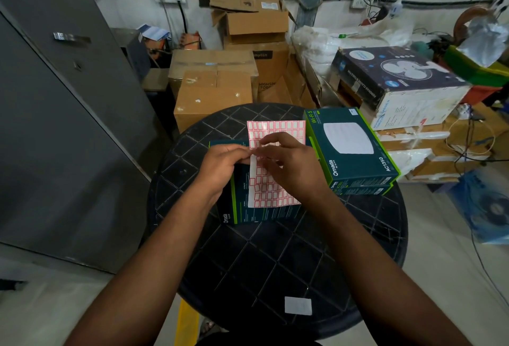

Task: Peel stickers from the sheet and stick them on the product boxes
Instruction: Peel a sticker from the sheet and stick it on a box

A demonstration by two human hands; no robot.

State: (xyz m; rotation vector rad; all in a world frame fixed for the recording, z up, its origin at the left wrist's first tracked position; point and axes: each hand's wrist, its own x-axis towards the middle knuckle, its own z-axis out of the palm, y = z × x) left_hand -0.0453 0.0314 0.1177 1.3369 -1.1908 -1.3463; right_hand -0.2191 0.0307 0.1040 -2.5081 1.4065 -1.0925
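From the head camera, both forearms reach forward over a round black bench [275, 263] with a raised diamond grid. The left hand [220, 164] and the right hand [289, 164] meet close together above a sticker sheet [271, 188] of small white labels with red borders; the left hand's fingers are curled and pinch the sheet's upper left edge, where a white corner of it is lifted, while the right hand's thumb and fingers are bent in a pinch at the same spot, though whether a single label is between them is too small to tell. The sheet lies on a dark teal Omada product box [239, 208] with a green side stripe, set flat near the bench's middle. A second sticker sheet [275, 131] lies just beyond the hands, its near part hidden by them. To the right, touching the bench's far right edge, a stack of two more Omada boxes [355, 153] stands, the top one printed Wi-Fi 5 and AC1350. A small white paper square [298, 305] lies on the bench's near part, well apart from the boxes. Behind the bench are brown cardboard cartons [212, 92], a fan box [399, 78] to the right, and a grey metal cabinet [55, 111] on the left.
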